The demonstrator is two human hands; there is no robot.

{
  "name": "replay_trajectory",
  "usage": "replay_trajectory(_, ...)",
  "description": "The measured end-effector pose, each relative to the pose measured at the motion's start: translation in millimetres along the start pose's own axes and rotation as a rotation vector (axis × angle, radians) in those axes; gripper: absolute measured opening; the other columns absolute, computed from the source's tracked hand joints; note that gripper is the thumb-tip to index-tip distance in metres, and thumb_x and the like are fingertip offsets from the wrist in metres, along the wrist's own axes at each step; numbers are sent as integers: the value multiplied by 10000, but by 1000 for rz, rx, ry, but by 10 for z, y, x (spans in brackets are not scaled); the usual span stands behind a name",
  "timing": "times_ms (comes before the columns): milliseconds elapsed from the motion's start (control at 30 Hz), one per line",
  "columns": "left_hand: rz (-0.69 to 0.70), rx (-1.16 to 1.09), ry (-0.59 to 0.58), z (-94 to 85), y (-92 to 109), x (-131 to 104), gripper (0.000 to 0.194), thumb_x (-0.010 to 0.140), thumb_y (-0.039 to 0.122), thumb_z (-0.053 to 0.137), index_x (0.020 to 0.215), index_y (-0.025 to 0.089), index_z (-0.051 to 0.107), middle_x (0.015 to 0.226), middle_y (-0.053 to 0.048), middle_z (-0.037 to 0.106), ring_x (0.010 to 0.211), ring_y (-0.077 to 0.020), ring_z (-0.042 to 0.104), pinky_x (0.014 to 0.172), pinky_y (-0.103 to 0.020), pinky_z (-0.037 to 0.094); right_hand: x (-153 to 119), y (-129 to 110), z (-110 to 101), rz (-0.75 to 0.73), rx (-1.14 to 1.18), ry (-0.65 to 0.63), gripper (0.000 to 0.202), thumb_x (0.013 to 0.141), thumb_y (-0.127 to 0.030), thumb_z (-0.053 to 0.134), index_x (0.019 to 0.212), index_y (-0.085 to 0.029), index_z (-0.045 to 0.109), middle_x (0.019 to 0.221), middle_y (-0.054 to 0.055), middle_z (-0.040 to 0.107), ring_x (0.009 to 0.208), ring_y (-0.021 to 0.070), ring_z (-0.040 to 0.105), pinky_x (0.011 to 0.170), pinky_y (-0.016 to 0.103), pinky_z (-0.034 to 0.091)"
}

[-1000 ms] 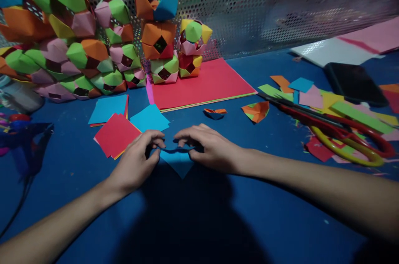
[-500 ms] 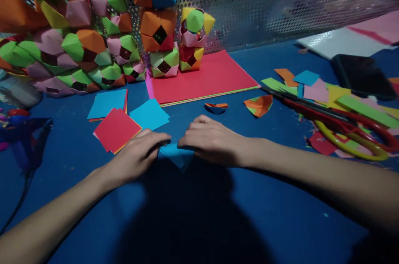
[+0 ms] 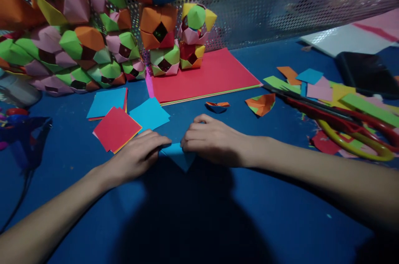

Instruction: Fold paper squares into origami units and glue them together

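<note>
A folded piece of blue paper [image 3: 179, 156] lies on the blue table between my hands, its pointed corner toward me. My left hand [image 3: 144, 149] is closed on the paper's left end, fingertips along its upper folded edge. At the right end, my right hand [image 3: 208, 139] pinches the same edge, its fingers curled. Both palms are turned down, and the paper's ends are hidden under the fingers. Just beyond my left hand lie a stack of red paper squares [image 3: 117, 129] and some blue paper squares [image 3: 150, 113].
Folded paper modules [image 3: 260, 104] lie past my right hand. Scissors [image 3: 339, 120] rest among paper scraps [image 3: 321, 89], near a black phone [image 3: 368, 73]. Large red sheets [image 3: 208, 75] and stacked origami shapes [image 3: 158, 27] stand at the back. A blue glue gun [image 3: 23, 139] is at left.
My right hand has shifted slightly rightward along the paper's edge. The paper's pointed corner sits a little further right. My left hand has hardly moved.
</note>
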State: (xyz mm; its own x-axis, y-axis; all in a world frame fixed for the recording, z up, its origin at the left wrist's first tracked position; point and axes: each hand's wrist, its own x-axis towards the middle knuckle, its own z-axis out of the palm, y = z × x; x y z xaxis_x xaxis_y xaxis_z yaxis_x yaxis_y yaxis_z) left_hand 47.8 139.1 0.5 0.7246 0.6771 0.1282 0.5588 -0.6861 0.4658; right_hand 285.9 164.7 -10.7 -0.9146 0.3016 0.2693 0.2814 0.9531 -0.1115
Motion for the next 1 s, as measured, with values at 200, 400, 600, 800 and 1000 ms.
replay_trajectory(200, -1, 23, -62, -57, -5, 13, 259, 860, 101, 385, 1053, 201, 526, 871, -34, 589, 830, -142, 528, 721, -249, 431, 12, -8, -53, -14, -31, -52, 264, 861, -76, 350, 814, -167, 593, 764, 31, 591, 706, 143, 435, 756, 314, 267)
replay_trajectory(400, -22, 3, -32, -45, -19, 1, 260, 866, 135, 395, 1084, 201, 522, 932, -45, 599, 872, -149, 538, 755, -261, 435, -7, -12, 10, 26, 83, -19, 231, 856, -99, 373, 865, -158, 596, 832, 58, 618, 771, 157, 486, 781, 322, 317)
replay_trajectory(600, -313, -208, 178, -19, 150, -27, 361, 814, 314, 546, 1156, 214, 491, 1079, -59, 577, 898, -171, 558, 776, -281, 446, 18, -90, 75, 493, 490, 311, 252, 848, -222, 473, 1076, -149, 551, 1026, 85, 635, 894, 170, 576, 767, 279, 432)
replay_trajectory(800, -548, -544, 306, 68, 320, 19, 248, 774, 343, 608, 985, 220, 564, 869, 8, 561, 802, -130, 523, 692, -226, 419, 64, -214, 35, 590, 672, 351, 332, 805, -232, 516, 1130, -170, 539, 1085, 67, 635, 948, 180, 597, 800, 287, 472)
replay_trajectory(1000, -580, -660, 480, 130, 318, 37, 117, 795, 291, 593, 752, 194, 541, 647, 60, 418, 598, -66, 380, 548, -177, 320, 84, -235, 56, 630, 714, 392, 311, 785, -211, 524, 1094, -191, 555, 1069, 62, 634, 978, 189, 591, 822, 311, 476)
